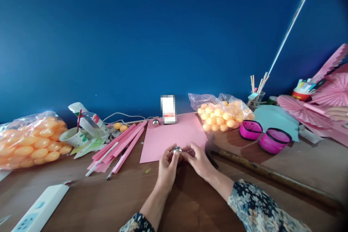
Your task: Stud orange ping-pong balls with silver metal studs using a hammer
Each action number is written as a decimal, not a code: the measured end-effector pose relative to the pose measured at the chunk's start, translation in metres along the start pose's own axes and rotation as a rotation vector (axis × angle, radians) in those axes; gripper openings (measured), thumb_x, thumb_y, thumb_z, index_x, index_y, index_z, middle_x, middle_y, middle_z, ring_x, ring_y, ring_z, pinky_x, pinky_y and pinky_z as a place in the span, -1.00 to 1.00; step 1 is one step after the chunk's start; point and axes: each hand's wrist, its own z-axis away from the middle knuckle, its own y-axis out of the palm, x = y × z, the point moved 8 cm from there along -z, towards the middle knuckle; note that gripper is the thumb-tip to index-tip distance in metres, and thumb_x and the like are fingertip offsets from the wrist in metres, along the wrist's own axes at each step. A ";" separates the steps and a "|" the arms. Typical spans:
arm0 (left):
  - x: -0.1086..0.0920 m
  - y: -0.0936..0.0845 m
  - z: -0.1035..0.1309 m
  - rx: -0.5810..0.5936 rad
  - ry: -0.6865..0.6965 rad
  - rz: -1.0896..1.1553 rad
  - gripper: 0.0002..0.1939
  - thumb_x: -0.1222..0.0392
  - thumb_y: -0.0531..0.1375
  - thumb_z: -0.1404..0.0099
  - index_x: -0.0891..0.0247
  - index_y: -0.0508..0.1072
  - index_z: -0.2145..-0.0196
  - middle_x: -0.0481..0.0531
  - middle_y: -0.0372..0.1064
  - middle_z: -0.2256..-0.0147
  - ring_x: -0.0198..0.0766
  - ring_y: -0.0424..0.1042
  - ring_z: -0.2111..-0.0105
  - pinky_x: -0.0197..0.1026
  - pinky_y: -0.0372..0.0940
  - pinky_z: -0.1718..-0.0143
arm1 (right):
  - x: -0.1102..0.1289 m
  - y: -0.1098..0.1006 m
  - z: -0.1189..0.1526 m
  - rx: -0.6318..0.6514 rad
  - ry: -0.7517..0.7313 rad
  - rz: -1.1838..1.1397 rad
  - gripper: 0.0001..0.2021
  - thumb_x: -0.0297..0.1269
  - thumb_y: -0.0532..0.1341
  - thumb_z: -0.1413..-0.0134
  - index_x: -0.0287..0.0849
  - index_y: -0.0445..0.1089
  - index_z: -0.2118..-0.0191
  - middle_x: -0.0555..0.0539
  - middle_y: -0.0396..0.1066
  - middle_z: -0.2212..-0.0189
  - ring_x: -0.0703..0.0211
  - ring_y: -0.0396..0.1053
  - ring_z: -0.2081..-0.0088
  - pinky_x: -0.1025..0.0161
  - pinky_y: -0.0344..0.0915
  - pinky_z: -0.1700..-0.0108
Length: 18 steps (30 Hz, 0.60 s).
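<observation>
In the middle of the head view, above the near edge of a pink paper sheet, a small shiny silver round piece sits between my hands. My left hand is closed round it, thumb and fingers pinching its left side. Against its right side, the fingertips of my right hand are pressed together in a pinch. My fingers partly cover the piece, and finer detail on it is too small to tell. A similar silver ball rests at the sheet's far left corner.
Left are pink paper strips, a bag of orange balls, a plastic bottle and a power strip. Right are another bag of balls, a hammer, magenta bands and a person's hand by paper fans.
</observation>
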 end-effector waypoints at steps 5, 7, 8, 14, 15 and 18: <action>0.002 0.002 0.000 0.030 -0.021 0.019 -0.58 0.09 0.17 -0.13 0.27 0.31 0.06 0.13 0.40 0.14 -0.17 0.40 0.15 -0.13 0.29 0.09 | 0.000 0.000 0.000 -0.012 -0.024 -0.006 -0.76 -0.12 0.17 0.00 -0.15 0.29 0.25 -0.02 0.37 0.38 0.23 0.35 0.37 0.29 0.30 0.31; 0.001 0.003 0.000 0.035 -0.025 0.027 -0.57 0.08 0.18 -0.12 0.26 0.32 0.05 0.13 0.39 0.13 -0.16 0.40 0.14 -0.12 0.29 0.09 | 0.000 0.001 0.000 -0.004 -0.016 -0.006 -0.73 -0.10 0.15 -0.01 -0.16 0.30 0.22 -0.02 0.37 0.38 0.23 0.35 0.39 0.29 0.31 0.32; 0.000 0.003 0.001 0.034 -0.024 0.028 -0.57 0.08 0.18 -0.12 0.26 0.32 0.05 0.13 0.39 0.13 -0.15 0.40 0.14 -0.12 0.29 0.08 | 0.000 0.001 0.001 -0.001 -0.014 -0.007 -0.73 -0.10 0.15 0.00 -0.16 0.30 0.22 -0.03 0.37 0.38 0.23 0.35 0.39 0.29 0.31 0.32; -0.003 0.001 0.001 0.000 -0.003 0.000 -0.56 0.09 0.22 -0.07 0.30 0.35 0.09 0.14 0.42 0.18 -0.14 0.40 0.15 -0.12 0.29 0.09 | 0.006 0.003 0.003 0.012 -0.004 -0.018 -0.73 -0.08 0.15 0.00 -0.15 0.30 0.24 -0.02 0.36 0.37 0.20 0.36 0.36 0.27 0.32 0.28; -0.004 0.000 0.001 -0.005 0.002 -0.008 -0.56 0.10 0.23 -0.06 0.30 0.35 0.10 0.13 0.42 0.18 -0.14 0.40 0.15 -0.13 0.30 0.10 | 0.007 0.004 0.004 0.016 -0.008 -0.012 -0.73 -0.08 0.15 0.00 -0.15 0.30 0.24 -0.03 0.36 0.37 0.20 0.36 0.36 0.26 0.32 0.28; -0.004 0.000 0.001 0.000 0.013 -0.021 -0.58 0.09 0.22 -0.07 0.28 0.36 0.11 0.11 0.43 0.21 -0.16 0.41 0.18 -0.15 0.31 0.13 | 0.015 0.003 0.007 -0.008 -0.063 0.055 -0.77 -0.12 0.14 -0.02 -0.15 0.29 0.24 -0.05 0.37 0.34 0.16 0.35 0.30 0.25 0.31 0.24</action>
